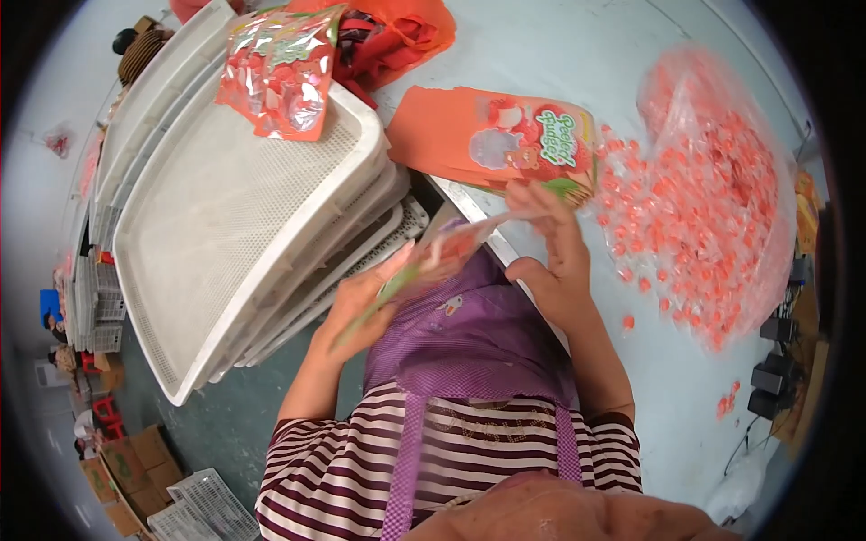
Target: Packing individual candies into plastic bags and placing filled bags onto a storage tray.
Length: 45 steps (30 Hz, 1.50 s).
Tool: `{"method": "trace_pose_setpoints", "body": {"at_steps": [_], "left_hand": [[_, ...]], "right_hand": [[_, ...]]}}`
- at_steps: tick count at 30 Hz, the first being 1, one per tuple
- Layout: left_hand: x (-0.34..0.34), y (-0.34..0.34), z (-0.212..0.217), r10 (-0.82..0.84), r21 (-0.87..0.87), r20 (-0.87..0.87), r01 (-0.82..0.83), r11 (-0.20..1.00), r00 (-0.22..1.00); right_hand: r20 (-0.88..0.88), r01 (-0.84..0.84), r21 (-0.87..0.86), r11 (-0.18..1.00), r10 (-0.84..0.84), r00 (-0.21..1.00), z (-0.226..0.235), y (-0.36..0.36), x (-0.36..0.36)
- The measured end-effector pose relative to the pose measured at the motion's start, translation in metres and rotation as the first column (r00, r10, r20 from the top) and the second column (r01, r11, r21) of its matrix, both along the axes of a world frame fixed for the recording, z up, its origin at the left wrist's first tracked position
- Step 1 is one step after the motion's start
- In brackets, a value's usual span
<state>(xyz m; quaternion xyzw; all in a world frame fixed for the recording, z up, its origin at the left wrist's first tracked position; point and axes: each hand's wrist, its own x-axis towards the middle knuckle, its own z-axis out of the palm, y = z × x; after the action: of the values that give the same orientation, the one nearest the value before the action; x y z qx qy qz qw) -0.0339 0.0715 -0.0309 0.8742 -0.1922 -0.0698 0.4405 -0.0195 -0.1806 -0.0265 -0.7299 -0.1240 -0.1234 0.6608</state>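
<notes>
A flat printed pouch (pixel 442 257), smeared by motion, is held aslant over my lap. My left hand (pixel 361 302) grips its lower left end. My right hand (pixel 557 257) is raised at the pouch's other end, fingers stretched out and thumb apart. Whether its fingers touch the pouch edge I cannot tell. Just beyond that hand lies a fanned pile of flat orange pouches (pixel 433 135) at the table's edge. To the right, small red-and-white wrapped candies (pixel 713 243) spill from a large clear plastic bag (pixel 681 81).
Stacked white mesh trays (pixel 225 216) stand at my left, with a shiny, plump pouch (pixel 280 81) on the top one. Behind is a red-orange plastic bag (pixel 410 36). Loose candies (pixel 726 401) lie on the pale table (pixel 667 424). Black box-shaped devices (pixel 774 374) line its right edge.
</notes>
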Motion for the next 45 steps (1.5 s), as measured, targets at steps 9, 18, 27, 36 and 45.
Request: {"method": "trace_pose_setpoints", "body": {"at_steps": [9, 18, 27, 36, 45], "left_hand": [[0.006, -0.015, -0.002, -0.082, -0.307, -0.306, -0.017, 0.952, 0.948], [0.003, -0.025, 0.004, -0.107, -0.458, 0.114, 0.147, 0.877, 0.988], [0.014, -0.029, 0.019, -0.077, -0.383, 0.265, 0.178, 0.906, 0.961], [0.010, -0.037, 0.020, -0.191, -0.183, 0.590, 0.360, 0.915, 0.785], [0.011, -0.049, 0.023, -0.136, -0.232, 0.555, 0.310, 0.922, 0.820]], "right_hand": [[0.288, -0.079, -0.429, 0.900, 0.219, 0.932, 0.034, -0.028, -0.002], [0.284, -0.061, -0.441, 0.896, 0.204, 0.937, 0.019, -0.011, -0.002], [0.377, 0.032, -0.498, 0.867, 0.182, 0.908, 0.025, -0.005, -0.002], [0.353, 0.114, -0.679, 0.726, 0.187, 0.917, 0.046, 0.000, -0.024], [0.343, 0.128, -0.751, 0.648, 0.217, 0.914, 0.044, -0.001, -0.022]]}}
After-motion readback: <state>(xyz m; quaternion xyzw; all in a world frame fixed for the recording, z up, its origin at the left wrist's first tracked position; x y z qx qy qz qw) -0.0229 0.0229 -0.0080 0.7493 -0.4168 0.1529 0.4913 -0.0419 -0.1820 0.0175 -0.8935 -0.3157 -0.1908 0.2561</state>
